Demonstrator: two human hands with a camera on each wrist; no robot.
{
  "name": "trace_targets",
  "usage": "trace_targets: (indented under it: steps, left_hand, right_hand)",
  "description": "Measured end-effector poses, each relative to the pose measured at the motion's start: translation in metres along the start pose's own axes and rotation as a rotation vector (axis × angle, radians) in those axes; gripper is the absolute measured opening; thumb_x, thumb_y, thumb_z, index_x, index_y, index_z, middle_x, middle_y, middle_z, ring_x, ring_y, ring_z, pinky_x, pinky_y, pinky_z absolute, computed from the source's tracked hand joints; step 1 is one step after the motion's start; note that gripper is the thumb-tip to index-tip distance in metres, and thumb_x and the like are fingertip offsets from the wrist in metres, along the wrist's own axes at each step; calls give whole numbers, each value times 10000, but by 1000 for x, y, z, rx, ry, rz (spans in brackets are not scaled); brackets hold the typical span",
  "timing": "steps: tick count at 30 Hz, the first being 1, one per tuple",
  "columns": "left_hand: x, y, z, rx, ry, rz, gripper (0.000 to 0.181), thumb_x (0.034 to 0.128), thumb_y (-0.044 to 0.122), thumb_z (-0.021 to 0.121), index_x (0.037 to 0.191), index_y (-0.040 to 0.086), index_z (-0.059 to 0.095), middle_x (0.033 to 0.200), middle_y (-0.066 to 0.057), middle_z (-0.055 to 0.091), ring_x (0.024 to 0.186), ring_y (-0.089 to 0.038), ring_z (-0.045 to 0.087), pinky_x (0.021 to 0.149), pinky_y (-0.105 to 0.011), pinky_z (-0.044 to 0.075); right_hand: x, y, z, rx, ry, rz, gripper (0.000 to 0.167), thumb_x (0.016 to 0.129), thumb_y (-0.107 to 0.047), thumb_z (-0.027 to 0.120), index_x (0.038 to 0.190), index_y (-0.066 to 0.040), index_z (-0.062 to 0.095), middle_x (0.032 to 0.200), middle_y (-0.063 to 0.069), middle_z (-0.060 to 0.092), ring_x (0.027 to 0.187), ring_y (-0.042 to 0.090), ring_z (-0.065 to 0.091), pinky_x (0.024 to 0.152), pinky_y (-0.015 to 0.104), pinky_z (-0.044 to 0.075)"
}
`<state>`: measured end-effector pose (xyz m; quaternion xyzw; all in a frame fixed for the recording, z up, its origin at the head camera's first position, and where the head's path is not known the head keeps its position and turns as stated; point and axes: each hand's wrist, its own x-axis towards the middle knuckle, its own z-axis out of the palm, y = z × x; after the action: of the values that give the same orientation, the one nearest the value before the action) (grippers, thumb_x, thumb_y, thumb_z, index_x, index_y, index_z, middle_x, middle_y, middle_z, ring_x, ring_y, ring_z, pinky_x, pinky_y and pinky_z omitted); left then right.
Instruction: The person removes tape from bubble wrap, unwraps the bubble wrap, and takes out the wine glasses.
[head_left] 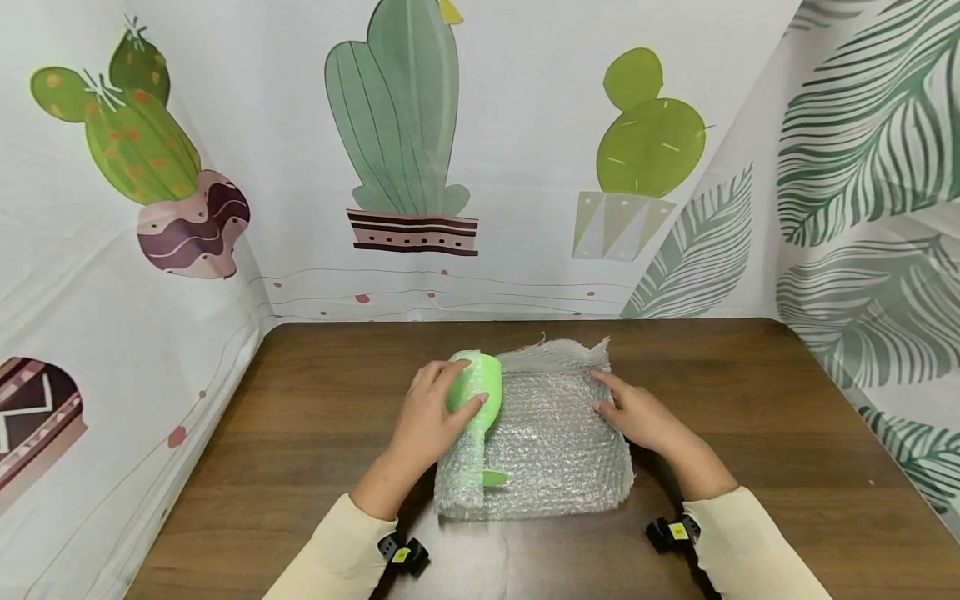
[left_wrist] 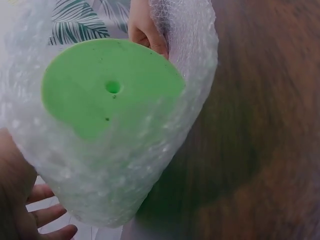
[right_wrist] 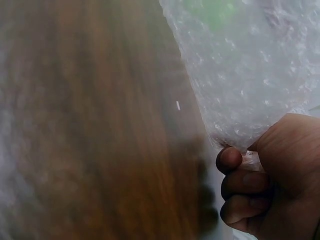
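Note:
A bright green plastic goblet (head_left: 492, 380) lies on its side along the left part of a sheet of bubble wrap (head_left: 555, 442). A folded strip of the wrap covers the goblet's left side; its round foot (left_wrist: 112, 75) pokes out toward me. Over the bowl, my left hand (head_left: 432, 414) holds goblet and wrap together, thumb on the bare green side and fingers on the wrapped side. At the sheet's right edge my right hand (head_left: 647, 414) pinches the wrap; in the right wrist view its fingers (right_wrist: 245, 182) are curled at the edge.
The brown wooden table (head_left: 322, 400) reaches back to a white cloth (head_left: 525, 150) printed with cacti and leaves. More of this cloth hangs at the left and right. Black cameras are strapped to both wrists.

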<state>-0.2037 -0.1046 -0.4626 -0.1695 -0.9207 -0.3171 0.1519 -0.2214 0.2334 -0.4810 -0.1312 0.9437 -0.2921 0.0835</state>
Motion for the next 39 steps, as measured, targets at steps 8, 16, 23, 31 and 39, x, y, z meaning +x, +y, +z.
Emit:
trace_targets:
  steps: [8, 16, 23, 31, 39]
  left_hand:
    - [1, -1, -2, 12, -29, -73, 644, 838, 354, 813, 1388, 139, 556, 1204, -107, 552, 1079, -289, 545, 825, -459, 541]
    - [2, -4, -4, -34, -41, -77, 574, 878, 304, 756, 1389, 134, 559, 1202, -108, 523, 984, -252, 552, 790, -410, 519]
    - [2, -8, -7, -79, -10, -107, 511, 897, 131, 624, 1401, 99, 547, 1152, -109, 565, 725, -167, 508, 642, -313, 454]
    - [5, -19, -12, -82, 71, -137, 422, 883, 55, 585, 1304, 69, 601, 1037, -86, 609, 680, -157, 504, 627, -322, 452]
    - [8, -31, -18, -110, -52, -39, 572, 901, 39, 587, 1460, 114, 490, 1284, -146, 510, 991, -272, 555, 792, -380, 478]
  right_hand:
    - [1, 5, 0, -3, -1, 5, 581, 1030, -223, 572, 1535, -12, 377, 1322, 350, 593, 1119, 445, 644, 903, 591, 520]
    - [2, 8, -1, -3, 3, 11, 583, 1020, -212, 582, 1527, -3, 386, 1244, 332, 637, 1018, 364, 663, 832, 545, 534]
    - [1, 10, -2, -7, 19, 21, 575, 1017, -183, 580, 1521, 14, 387, 1299, 361, 599, 1059, 408, 660, 872, 570, 530]
    - [0, 11, -4, -11, 23, 24, 575, 1015, -182, 577, 1518, 23, 388, 1255, 357, 622, 1011, 377, 663, 849, 554, 531]
    - [1, 13, -5, -14, 24, 25, 580, 1018, -190, 572, 1522, 24, 379, 1269, 364, 612, 1018, 381, 663, 858, 561, 524]
